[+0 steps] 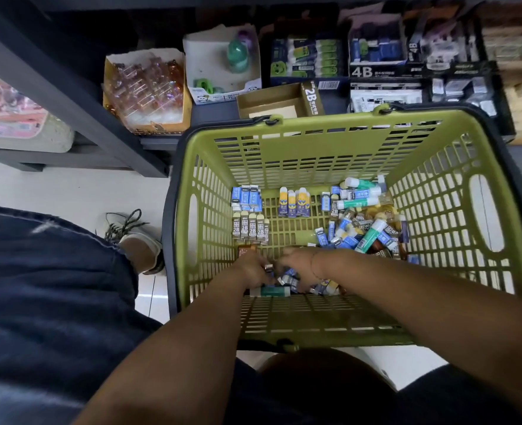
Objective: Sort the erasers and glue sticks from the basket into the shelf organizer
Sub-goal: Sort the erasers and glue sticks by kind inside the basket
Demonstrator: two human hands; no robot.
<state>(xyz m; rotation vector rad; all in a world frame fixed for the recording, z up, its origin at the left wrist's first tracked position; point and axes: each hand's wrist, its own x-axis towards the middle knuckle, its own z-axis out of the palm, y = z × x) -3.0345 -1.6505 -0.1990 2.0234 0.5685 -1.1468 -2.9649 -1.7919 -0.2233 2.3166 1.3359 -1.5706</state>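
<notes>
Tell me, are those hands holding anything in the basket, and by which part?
Cannot be told. Both the left hand and right hand curl over loose erasers near the basket wall; fingers hide any grip.

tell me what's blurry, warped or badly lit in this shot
Head view: the shelf boxes at the top are dim and soft; wide-angle distortion bows the basket rim; the left hand and right hand are slightly smeared, apparently by motion; the 2B erasers in the basket are sharp enough to read.
</notes>
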